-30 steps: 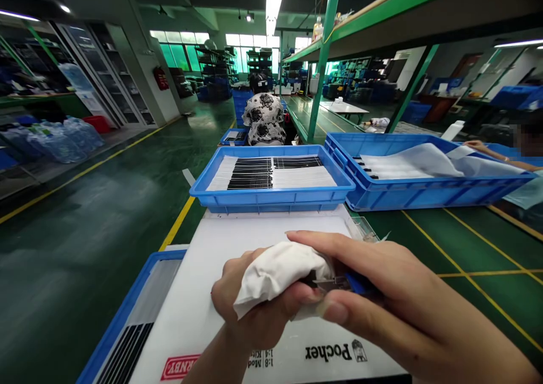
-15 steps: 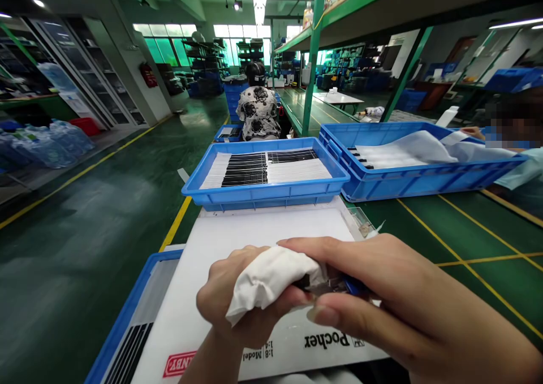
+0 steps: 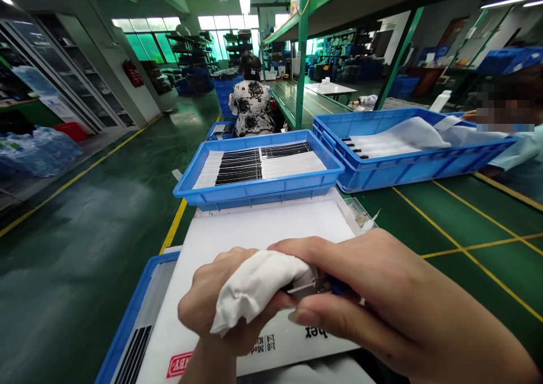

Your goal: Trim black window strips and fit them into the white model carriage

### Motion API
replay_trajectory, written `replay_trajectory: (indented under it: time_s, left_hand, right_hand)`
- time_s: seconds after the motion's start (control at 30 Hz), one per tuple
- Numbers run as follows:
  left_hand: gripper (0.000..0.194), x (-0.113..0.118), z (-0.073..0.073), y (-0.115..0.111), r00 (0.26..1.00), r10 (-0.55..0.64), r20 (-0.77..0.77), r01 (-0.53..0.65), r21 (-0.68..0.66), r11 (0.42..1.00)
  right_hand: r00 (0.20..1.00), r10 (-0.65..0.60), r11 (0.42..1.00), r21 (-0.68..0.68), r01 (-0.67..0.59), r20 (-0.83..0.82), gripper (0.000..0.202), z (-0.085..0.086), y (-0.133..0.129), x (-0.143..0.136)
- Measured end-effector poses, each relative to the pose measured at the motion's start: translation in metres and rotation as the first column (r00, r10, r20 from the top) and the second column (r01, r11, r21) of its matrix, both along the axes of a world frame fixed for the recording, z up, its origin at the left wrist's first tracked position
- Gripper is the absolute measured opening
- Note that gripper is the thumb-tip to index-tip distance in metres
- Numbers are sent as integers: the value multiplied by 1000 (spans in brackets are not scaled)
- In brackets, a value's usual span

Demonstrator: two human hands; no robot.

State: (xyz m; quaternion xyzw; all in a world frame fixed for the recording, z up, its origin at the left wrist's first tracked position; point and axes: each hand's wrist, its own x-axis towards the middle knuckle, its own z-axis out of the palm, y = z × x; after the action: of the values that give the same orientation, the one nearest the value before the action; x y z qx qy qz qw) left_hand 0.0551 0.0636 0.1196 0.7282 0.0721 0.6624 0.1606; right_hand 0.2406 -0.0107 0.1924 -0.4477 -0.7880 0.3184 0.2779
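My left hand (image 3: 212, 299) is closed around a crumpled white cloth (image 3: 258, 285), which drapes over its fingers. Thumb and fingers of my right hand (image 3: 360, 293) are wrapped round a dark and blue object with a metal edge (image 3: 307, 287); most of it is hidden inside the hand. The metal part meets the cloth between both hands. Beneath them lies a white board (image 3: 237, 225) with printed lettering and a red label.
Behind the board, a blue tray (image 3: 254, 190) holds rows of black and white strips. A larger blue crate (image 3: 399, 163) with white sheeting stands right. Another blue tray (image 3: 123, 316) is at lower left. One person (image 3: 251, 104) sits ahead; another person (image 3: 521, 141) is at right.
Both hands have shifted slightly left in the picture, still holding the cloth and the metal-edged object. The view has moved a little, so the background sits slightly higher and further left.
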Motion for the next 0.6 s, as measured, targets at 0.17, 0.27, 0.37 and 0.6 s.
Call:
replay_trajectory:
  time_s: [0.17,0.27,0.37,0.6]
  left_hand:
    - [11,-3,-1,0,999,0,-48,1,26,1000]
    - [12,-3,-2,1,999,35,-38,-35,17,999]
    - [15,-3,-2,1,999,35,-42,-34,25,999]
    - [24,-3,0,1,998,29,-63,-29,2,1000]
  right_hand:
    - [1000,2,1000,14,-1,-18,23,-3,-1,-1]
    - [1000,1,1000,19,0,-22,23,-4,0,-1]
    - [1000,-2,1000,19,2,-21,23,-4,1,-1]
    - [1000,7,1000,-6,-7,-7,27,-4,0,0]
